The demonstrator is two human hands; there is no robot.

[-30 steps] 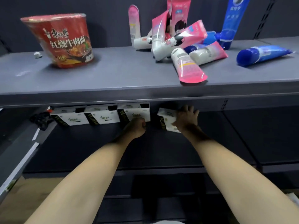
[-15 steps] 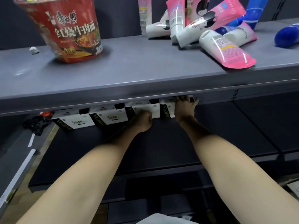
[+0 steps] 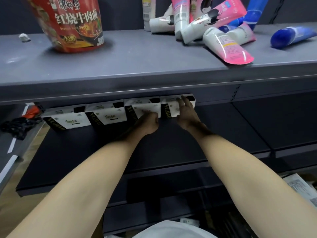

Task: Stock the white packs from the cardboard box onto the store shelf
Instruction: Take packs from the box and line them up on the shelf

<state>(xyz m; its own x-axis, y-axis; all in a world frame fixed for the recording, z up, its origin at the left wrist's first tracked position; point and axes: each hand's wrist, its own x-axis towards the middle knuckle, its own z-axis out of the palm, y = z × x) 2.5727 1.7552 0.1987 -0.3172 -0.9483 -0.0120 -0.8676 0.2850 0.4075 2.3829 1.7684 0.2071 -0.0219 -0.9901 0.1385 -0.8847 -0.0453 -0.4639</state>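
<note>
Several white packs with black sides stand in a row at the back of the dark lower shelf (image 3: 103,157), under the grey upper shelf. My right hand (image 3: 186,114) lies over the front of the rightmost pack (image 3: 171,107), fingers spread against it. My left hand (image 3: 149,123) is curled into a fist in front of the third pack (image 3: 142,108), its knuckles against the pack's lower edge. Two more packs (image 3: 68,120) (image 3: 107,115) stand to the left. The cardboard box is out of view.
On the upper shelf (image 3: 137,66) stand a red noodle cup (image 3: 72,23), a pile of pink and white tubes (image 3: 214,26) and a blue tube (image 3: 293,36). A black and red bundle (image 3: 18,124) lies at the far left. The lower shelf continues to the right.
My right hand has pushed the rightmost pack back and upright into line with the row. The left fist stayed at the third pack. The camera moved closer and lower.
</note>
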